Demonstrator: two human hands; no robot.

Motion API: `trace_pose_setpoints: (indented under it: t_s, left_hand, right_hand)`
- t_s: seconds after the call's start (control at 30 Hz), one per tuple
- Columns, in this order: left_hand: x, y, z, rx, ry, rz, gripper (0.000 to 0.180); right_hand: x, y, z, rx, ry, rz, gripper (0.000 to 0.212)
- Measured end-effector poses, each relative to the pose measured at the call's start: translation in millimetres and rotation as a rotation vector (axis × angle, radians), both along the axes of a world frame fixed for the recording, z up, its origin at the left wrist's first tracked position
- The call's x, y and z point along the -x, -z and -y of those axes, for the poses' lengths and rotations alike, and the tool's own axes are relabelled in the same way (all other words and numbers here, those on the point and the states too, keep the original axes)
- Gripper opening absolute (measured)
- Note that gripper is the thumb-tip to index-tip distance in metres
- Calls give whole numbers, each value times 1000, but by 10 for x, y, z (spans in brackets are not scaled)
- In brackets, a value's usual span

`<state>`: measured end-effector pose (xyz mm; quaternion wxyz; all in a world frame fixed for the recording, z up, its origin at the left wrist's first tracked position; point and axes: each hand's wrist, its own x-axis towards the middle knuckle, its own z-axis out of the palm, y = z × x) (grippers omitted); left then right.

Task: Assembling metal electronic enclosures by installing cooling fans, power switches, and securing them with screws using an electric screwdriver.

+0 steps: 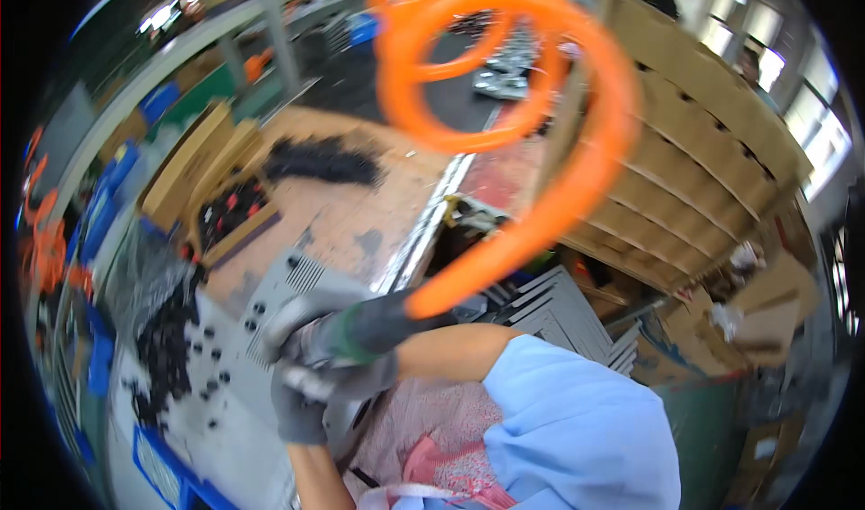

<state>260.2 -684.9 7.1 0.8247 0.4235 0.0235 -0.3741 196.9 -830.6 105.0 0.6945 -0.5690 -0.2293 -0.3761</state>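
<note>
Both hands wear grey gloves and come together around a dark air tool [365, 328] with a green band, probably a pneumatic screwdriver. A thick orange coiled hose [514, 262] runs up from its rear end. My right hand [356, 379], reaching in from the right, is closed on the body of the tool. At its front end, my left hand [300, 404] is closed against it; the fingers overlap and blur. The tip is hidden by the gloves. Beneath them lies a light grey panel [239, 330] with slots and small black round parts on it.
Black small parts [167, 352] lie heaped at the left. Behind stands an open cardboard box [239, 226] with black and red pieces; a black pile [324, 161] lies beside it. A tall stack of cardboard [685, 141] and grey slotted panels [563, 316] stand at the right.
</note>
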Motion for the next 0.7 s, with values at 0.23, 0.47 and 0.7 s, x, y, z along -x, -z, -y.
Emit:
trace_pose_setpoints:
  t_s: [0.23,0.47,0.7]
  left_hand:
    - [29,-125,139,172,77,-301,28]
    - [28,-101,252,349,64,-213,35]
    - [-261,-62,248,39,239,291,45]
  right_hand:
    - [38,11,113,65,-185,38,40]
    - [-14,83,138,74,-115,138,42]
    - [-103,29,342,36,-144,115,39]
